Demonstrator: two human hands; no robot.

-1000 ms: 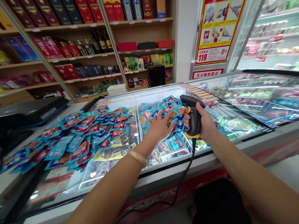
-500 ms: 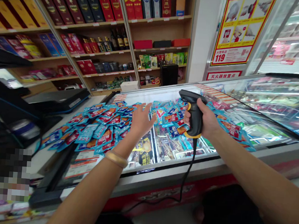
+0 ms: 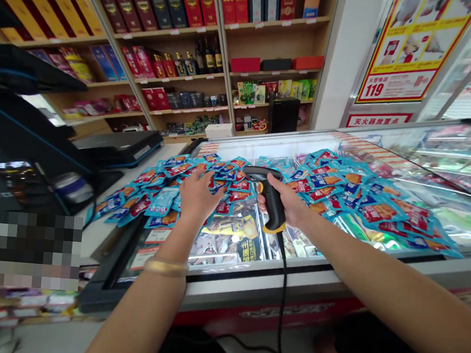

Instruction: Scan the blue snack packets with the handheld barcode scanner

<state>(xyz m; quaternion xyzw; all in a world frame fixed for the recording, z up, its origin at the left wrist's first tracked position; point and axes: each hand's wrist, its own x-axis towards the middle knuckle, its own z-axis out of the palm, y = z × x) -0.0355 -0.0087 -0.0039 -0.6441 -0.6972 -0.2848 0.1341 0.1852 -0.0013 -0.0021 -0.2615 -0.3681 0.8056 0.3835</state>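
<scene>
My right hand (image 3: 288,205) is wrapped round the grip of a black and orange barcode scanner (image 3: 270,196), whose cable hangs down over the freezer's front edge. The scanner head points left at a heap of small blue and red snack packets (image 3: 165,184) on the glass lid of the chest freezer (image 3: 252,278). My left hand (image 3: 196,195) lies on that left heap with fingers spread flat, a gold bangle on its wrist. A second heap of the same packets (image 3: 364,203) lies to the right of the scanner.
A black checkout screen (image 3: 16,143) and a dark flat device (image 3: 117,146) stand on the counter at the left. Wooden shelves (image 3: 211,68) with boxed goods and bottles fill the back wall. More glass-topped freezers (image 3: 445,155) run off to the right.
Both hands have shifted left from the right-hand heap of packets to the left-hand heap. The scanner came along in my right hand, and my view turned left.
</scene>
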